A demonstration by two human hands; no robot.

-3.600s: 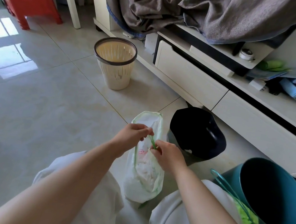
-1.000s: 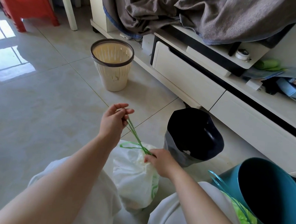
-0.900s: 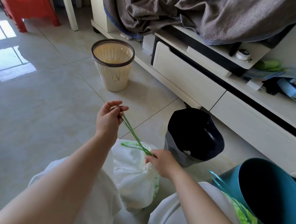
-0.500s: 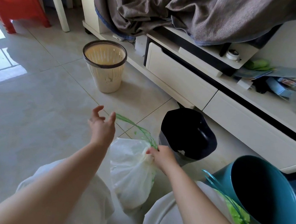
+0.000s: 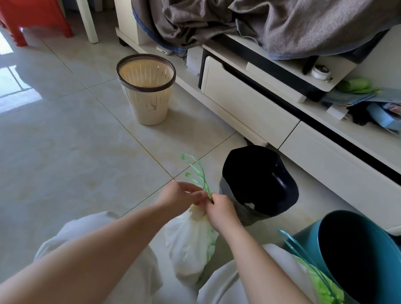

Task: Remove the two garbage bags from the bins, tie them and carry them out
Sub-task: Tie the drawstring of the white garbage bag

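Garbage bag [image 5: 188,246] neck: left hand [image 5: 180,196] has rejoined right hand [image 5: 222,212].

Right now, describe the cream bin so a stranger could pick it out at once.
Start at the long white TV cabinet with the grey blanket heaped on it. On the tiled floor before its left end stands the cream bin, upright and apart from the others. Unlike the black-lined bin and the tilted teal bin, it has slotted sides, a dark rim and no bag.
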